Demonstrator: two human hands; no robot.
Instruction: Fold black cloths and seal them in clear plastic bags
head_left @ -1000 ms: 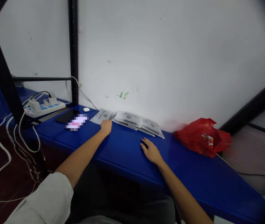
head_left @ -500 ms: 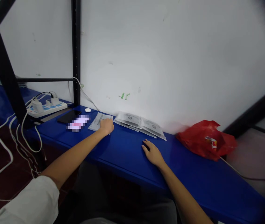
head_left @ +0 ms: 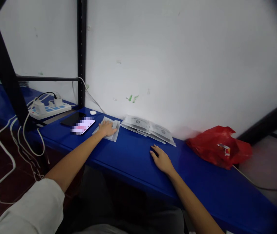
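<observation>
Fingers spread, my left hand (head_left: pixel 107 128) lies flat on a frosted plastic bag (head_left: pixel 114 136) at the left part of the blue tabletop (head_left: pixel 126 159). The hand covers the middle of that bag, so its print is mostly hidden. My right hand (head_left: pixel 162 160) rests on the tabletop, fingers a little apart and holding nothing. Just beyond it, against the wall, several similar printed bags (head_left: pixel 142 125) lie overlapping in two piles. A phone (head_left: pixel 83 126) with a lit, blurred screen lies left of my left hand.
A dark tablet-like slab (head_left: pixel 73 119) and a small white case (head_left: pixel 92 112) lie behind the phone. A power strip (head_left: pixel 51 111) with plugs and trailing white cables is at far left. A crumpled red plastic bag (head_left: pixel 209 143) sits at right. Black metal posts (head_left: pixel 81 58) frame the shelf.
My left hand has gone from a closed shape at the bag's right side to spread flat across its middle. My right hand stays in place. The view has shifted slightly.
</observation>
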